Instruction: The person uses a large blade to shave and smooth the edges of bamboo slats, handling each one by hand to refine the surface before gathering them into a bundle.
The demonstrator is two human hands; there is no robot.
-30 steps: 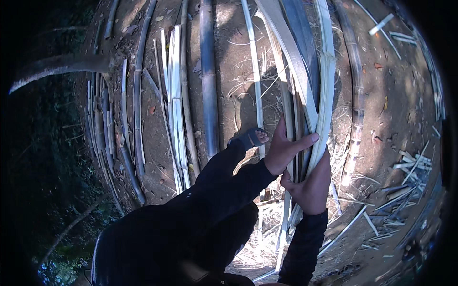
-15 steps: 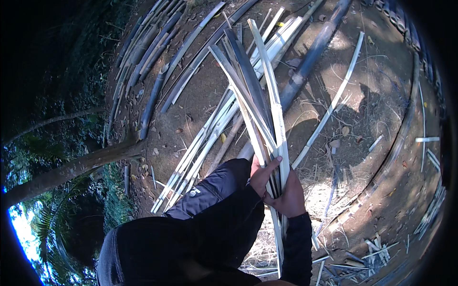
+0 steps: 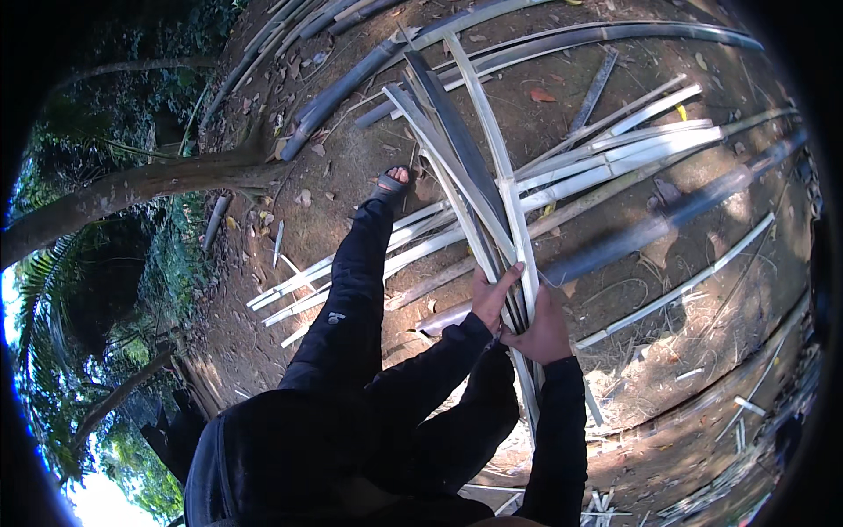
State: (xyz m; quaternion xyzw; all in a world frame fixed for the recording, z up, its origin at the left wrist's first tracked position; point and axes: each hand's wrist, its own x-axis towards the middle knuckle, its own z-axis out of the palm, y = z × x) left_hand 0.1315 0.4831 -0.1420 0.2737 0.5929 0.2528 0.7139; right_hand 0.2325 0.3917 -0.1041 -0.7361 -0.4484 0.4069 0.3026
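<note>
A bundle of long split bamboo strips [image 3: 513, 211] is gripped in front of me, some pale, some dark on the outer side. Its far ends fan apart, while the near ends run down past my right sleeve. My left hand [image 3: 492, 303] is closed around the bundle from the left, its thumb lying across the front. Just to the right and slightly nearer, my right hand [image 3: 548, 330] closes on the same strips. The two hands are almost touching. Beneath the bundle, more pale bamboo strips [image 3: 615, 165] lie in a loose pile on the ground.
A thick dark bamboo pole [image 3: 628, 235] lies beyond my hands, with a single pale strip [image 3: 716, 266] nearer on the right. Long poles [image 3: 562, 39] cross the far ground. A tree trunk [image 3: 114, 195] leans in from the left. My sandalled foot [image 3: 392, 180] stands near the pile.
My view has turned, so the pile and poles on the ground lie at a new angle and my left foot now shows. Both hands keep hold of the bundle.
</note>
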